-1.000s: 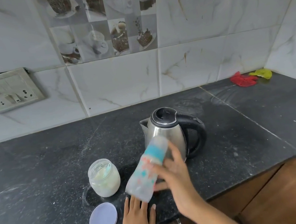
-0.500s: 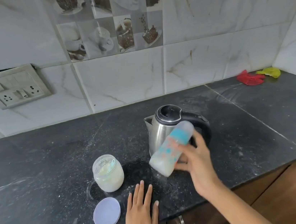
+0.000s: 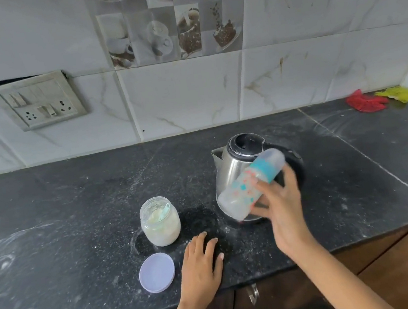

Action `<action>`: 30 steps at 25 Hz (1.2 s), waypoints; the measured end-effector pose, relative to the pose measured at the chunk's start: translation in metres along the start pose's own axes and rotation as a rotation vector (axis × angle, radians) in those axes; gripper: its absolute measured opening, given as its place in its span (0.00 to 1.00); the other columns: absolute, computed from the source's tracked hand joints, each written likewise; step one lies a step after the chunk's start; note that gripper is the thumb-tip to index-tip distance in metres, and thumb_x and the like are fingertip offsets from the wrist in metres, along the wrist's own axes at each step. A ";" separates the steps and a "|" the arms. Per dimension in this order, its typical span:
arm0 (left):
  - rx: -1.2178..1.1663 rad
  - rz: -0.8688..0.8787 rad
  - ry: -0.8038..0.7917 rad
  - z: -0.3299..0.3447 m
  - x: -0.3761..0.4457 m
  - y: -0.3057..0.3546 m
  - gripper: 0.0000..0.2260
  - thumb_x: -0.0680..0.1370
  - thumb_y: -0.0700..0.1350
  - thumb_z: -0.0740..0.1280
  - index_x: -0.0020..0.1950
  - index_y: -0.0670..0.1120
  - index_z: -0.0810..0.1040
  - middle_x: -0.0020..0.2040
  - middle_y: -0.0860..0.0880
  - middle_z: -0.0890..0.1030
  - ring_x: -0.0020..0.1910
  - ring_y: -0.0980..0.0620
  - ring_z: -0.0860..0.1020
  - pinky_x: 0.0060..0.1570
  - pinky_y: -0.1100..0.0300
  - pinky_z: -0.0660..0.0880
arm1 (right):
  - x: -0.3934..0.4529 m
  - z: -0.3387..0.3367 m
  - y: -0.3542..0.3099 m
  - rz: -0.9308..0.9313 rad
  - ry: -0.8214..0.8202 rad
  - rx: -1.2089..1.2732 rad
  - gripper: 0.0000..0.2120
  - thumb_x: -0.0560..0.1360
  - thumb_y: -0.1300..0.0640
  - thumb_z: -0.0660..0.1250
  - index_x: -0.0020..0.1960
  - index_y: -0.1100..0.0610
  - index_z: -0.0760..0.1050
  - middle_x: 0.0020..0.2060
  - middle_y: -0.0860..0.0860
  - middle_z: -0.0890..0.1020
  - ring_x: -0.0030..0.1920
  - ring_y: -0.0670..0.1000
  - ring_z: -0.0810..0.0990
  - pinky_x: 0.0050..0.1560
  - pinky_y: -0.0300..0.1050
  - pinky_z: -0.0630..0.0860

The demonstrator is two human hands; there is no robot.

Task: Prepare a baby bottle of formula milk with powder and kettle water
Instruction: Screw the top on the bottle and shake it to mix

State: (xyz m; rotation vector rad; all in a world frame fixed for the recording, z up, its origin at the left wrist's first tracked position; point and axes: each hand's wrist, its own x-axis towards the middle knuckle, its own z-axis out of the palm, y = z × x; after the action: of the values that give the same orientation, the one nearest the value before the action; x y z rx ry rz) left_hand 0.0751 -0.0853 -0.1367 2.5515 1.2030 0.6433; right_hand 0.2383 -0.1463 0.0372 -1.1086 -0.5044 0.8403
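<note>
On the wall at the upper left of the frame is a grey switch plate (image 3: 36,101) with plug holes. Below it runs the dark tabletop (image 3: 50,213), which has white dust on it. Near the lower middle lies a round pale purple lid (image 3: 157,272), flat on the tabletop. Just above the lid stands an open glass jar (image 3: 160,221) with pale powder in it and a light green scoop inside. Right of the lid is the left hand (image 3: 201,266). It lies flat, palm down, on the tabletop, its fingers (image 3: 204,243) stretched out close together and holding nothing. Right of the jar stands a shiny steel kettle (image 3: 231,174) with a black lid and a black handle. In front of the kettle is the baby bottle (image 3: 250,186), up in the air and tilted, with its blue cap end pointing to the upper right. It looks blurry. It has white milk inside. The right hand (image 3: 282,208) has its fingers wrapped tight around the bottle. Far in the upper right corner of the tabletop lie a red cloth (image 3: 366,102) and a yellow cloth (image 3: 397,94), touching each other.
</note>
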 end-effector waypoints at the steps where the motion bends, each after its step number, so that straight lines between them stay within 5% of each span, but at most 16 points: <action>1: -0.087 -0.030 0.026 0.001 0.001 0.001 0.14 0.78 0.50 0.62 0.63 0.50 0.72 0.62 0.49 0.75 0.63 0.47 0.73 0.63 0.61 0.69 | -0.016 0.008 0.014 0.053 -0.108 -0.067 0.33 0.68 0.58 0.75 0.70 0.48 0.67 0.54 0.52 0.85 0.52 0.56 0.85 0.39 0.52 0.84; 3: -0.247 -0.165 0.093 -0.003 -0.001 0.004 0.14 0.75 0.44 0.69 0.59 0.50 0.72 0.55 0.54 0.77 0.60 0.51 0.75 0.55 0.73 0.68 | -0.042 0.022 0.025 0.152 -0.267 -0.129 0.35 0.66 0.59 0.78 0.69 0.49 0.68 0.52 0.51 0.86 0.50 0.55 0.86 0.37 0.52 0.84; 8: 0.050 0.055 0.048 0.003 0.007 -0.008 0.13 0.79 0.51 0.59 0.62 0.50 0.72 0.65 0.48 0.72 0.64 0.48 0.70 0.64 0.54 0.68 | 0.006 -0.005 -0.013 -0.037 0.080 0.043 0.30 0.73 0.61 0.71 0.71 0.49 0.66 0.56 0.53 0.83 0.53 0.55 0.85 0.37 0.47 0.83; 13: -0.315 -0.201 0.081 -0.002 -0.001 0.001 0.16 0.75 0.45 0.67 0.62 0.47 0.72 0.57 0.56 0.75 0.55 0.57 0.75 0.57 0.72 0.67 | -0.040 0.023 0.020 0.135 -0.239 -0.103 0.34 0.65 0.58 0.75 0.68 0.50 0.69 0.52 0.52 0.85 0.50 0.55 0.86 0.35 0.50 0.83; 17: 0.031 0.040 0.047 0.003 0.004 -0.008 0.14 0.79 0.51 0.58 0.63 0.50 0.72 0.66 0.48 0.72 0.64 0.47 0.70 0.64 0.51 0.68 | 0.003 0.002 -0.016 -0.009 0.044 0.073 0.34 0.65 0.56 0.74 0.69 0.50 0.68 0.51 0.49 0.85 0.50 0.54 0.86 0.37 0.48 0.83; 21: -0.187 -0.024 0.055 0.001 0.001 -0.003 0.18 0.77 0.46 0.63 0.67 0.49 0.69 0.66 0.48 0.73 0.65 0.48 0.70 0.66 0.53 0.66 | -0.032 0.020 0.011 0.099 -0.196 -0.109 0.33 0.64 0.55 0.74 0.68 0.50 0.69 0.53 0.50 0.85 0.51 0.53 0.86 0.36 0.48 0.83; 26: 0.021 0.047 0.065 0.001 0.006 -0.007 0.13 0.79 0.50 0.59 0.62 0.50 0.72 0.66 0.49 0.72 0.64 0.48 0.70 0.65 0.52 0.67 | 0.002 0.000 -0.013 0.019 0.083 0.078 0.29 0.70 0.57 0.73 0.69 0.50 0.68 0.54 0.53 0.84 0.51 0.55 0.86 0.38 0.48 0.83; 30: -0.297 -0.159 0.065 -0.005 0.002 0.004 0.19 0.74 0.41 0.65 0.65 0.45 0.70 0.62 0.42 0.75 0.63 0.42 0.72 0.65 0.49 0.68 | -0.036 0.016 0.019 0.199 -0.175 -0.136 0.26 0.64 0.55 0.74 0.61 0.52 0.75 0.49 0.50 0.87 0.48 0.52 0.87 0.35 0.45 0.83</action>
State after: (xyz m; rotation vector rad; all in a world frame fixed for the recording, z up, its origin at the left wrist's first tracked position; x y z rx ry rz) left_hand 0.0760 -0.0863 -0.1303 2.1835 1.2139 0.8059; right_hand 0.1991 -0.1622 0.0278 -1.2302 -0.6107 1.0963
